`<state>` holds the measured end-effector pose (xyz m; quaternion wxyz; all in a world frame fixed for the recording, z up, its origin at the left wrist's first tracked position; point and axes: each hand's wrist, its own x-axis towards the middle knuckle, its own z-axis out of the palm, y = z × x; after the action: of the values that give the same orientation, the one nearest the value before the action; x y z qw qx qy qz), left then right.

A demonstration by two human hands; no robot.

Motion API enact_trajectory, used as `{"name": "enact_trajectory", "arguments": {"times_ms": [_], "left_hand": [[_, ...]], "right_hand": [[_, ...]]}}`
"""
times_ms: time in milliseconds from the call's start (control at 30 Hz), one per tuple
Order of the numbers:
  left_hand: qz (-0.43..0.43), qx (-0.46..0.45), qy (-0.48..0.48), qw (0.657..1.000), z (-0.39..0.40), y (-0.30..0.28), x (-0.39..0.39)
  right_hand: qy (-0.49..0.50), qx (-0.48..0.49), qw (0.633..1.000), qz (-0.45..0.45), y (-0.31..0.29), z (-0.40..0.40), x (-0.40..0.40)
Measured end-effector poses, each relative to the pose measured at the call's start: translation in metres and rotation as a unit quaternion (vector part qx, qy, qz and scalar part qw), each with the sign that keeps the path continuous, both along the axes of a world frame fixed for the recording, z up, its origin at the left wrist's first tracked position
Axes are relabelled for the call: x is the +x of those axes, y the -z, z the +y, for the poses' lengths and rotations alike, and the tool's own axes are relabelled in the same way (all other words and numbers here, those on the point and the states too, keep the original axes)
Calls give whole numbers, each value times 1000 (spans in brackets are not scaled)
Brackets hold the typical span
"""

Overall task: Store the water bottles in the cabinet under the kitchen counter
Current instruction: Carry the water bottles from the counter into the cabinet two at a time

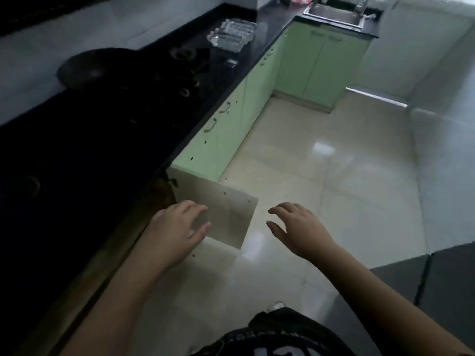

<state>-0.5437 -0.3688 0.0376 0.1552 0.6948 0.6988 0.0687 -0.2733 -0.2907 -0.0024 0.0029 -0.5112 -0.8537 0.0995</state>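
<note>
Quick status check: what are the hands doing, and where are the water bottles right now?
Left hand and right hand open, empty. Water bottles lying on the counter, far off. Cabinet door open below the hands. Nothing in the way.

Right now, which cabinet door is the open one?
Follow the black counter from the sink towards the camera. Below its near stretch, the open door swings out over the floor, showing a beige inner face; its neighbours are shut and green.
</note>
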Motion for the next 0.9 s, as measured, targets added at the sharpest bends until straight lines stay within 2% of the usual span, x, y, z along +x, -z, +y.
{"name": "enact_trajectory", "arguments": {"times_ms": [100,267,500,700,900], "left_hand": [[-9,27,36,999,54,-9,48],[-38,37,71,996,123,-5,138],[8,10,154,988,192,4,236],[50,-13,201,978,248,30,272],[73,-10,223,972,319,58,279]], "right_hand": [[42,45,997,43,5,22,50],[126,58,988,70,15,54,135],[202,13,978,55,15,98,230],[253,-17,965,62,15,142,253],[236,-38,969,65,30,208,244]]}}
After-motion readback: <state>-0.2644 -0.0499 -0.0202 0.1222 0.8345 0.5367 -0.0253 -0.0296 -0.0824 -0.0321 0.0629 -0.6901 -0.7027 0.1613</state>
